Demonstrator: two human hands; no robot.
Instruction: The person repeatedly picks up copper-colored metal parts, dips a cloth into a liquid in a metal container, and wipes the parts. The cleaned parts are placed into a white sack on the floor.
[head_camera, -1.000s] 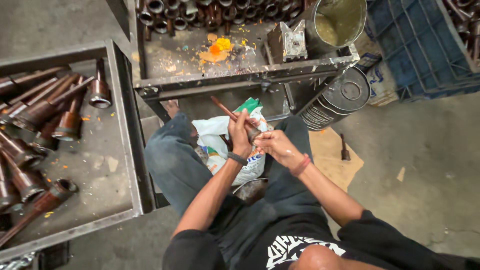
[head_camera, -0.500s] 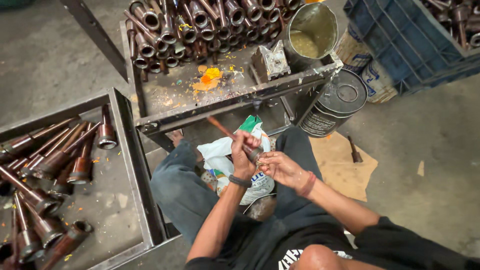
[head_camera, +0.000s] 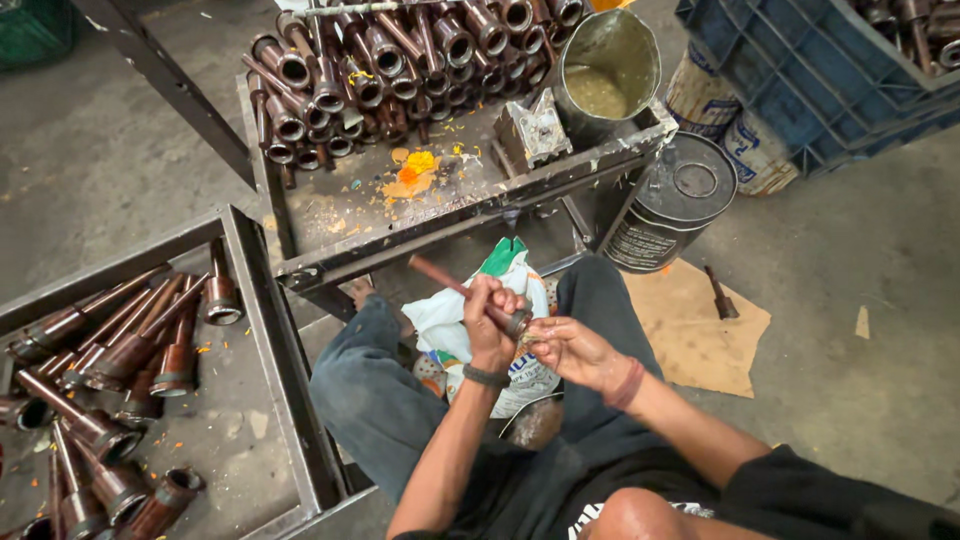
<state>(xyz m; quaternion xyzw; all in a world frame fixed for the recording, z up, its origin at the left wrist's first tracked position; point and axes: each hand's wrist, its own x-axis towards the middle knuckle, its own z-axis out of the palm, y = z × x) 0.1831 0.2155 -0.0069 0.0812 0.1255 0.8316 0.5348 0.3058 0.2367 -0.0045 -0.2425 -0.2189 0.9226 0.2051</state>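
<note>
Left hand (head_camera: 490, 322) is fisted around the brown flanged metal rod (head_camera: 462, 293), shaft slanting up and away to its left, flanged end low beside the right hand (head_camera: 562, 348), whose half-curled fingers pinch at that end, nearer of the two

1. The floor (head_camera: 860, 260) is bare grey concrete, stained and dusty.
2. A low metal table (head_camera: 340, 215) with a steel frame stands at the top, its surface smeared with orange paint (head_camera: 412, 172).
3. A second metal tray table (head_camera: 270, 330) sits at the left.
4. A blue plastic crate (head_camera: 790, 80) stands at the upper right, with round tins (head_camera: 680, 200) beside it.
5. A flat piece of brown cardboard (head_camera: 700, 330) lies on the floor.
6. The light is even and soft, with faint shadows.
</note>
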